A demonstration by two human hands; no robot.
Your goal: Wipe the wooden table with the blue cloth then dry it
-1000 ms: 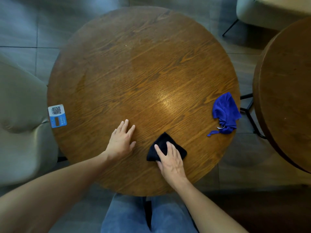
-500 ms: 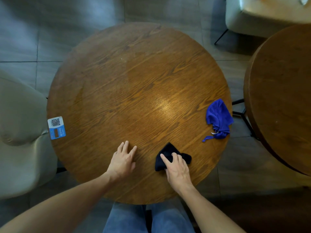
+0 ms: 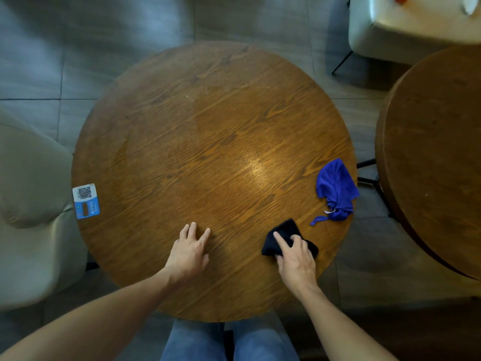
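A round wooden table [image 3: 213, 142] fills the middle of the view. A crumpled blue cloth [image 3: 335, 190] lies at its right edge, apart from both hands. My right hand [image 3: 295, 259] presses a small black cloth [image 3: 285, 231] flat against the near right part of the tabletop, fingers spread over it. My left hand [image 3: 188, 250] rests flat on the wood near the front edge, fingers apart and holding nothing.
A blue and white QR sticker [image 3: 86, 201] sits at the table's left edge. A grey padded chair [image 3: 31, 194] stands to the left. A second round wooden table [image 3: 437, 157] is on the right, and a pale seat [image 3: 406, 29] at the far right.
My right hand has slid the black cloth to the right, closer to the blue cloth. The view has pulled back a little. My left hand stays flat near the front edge.
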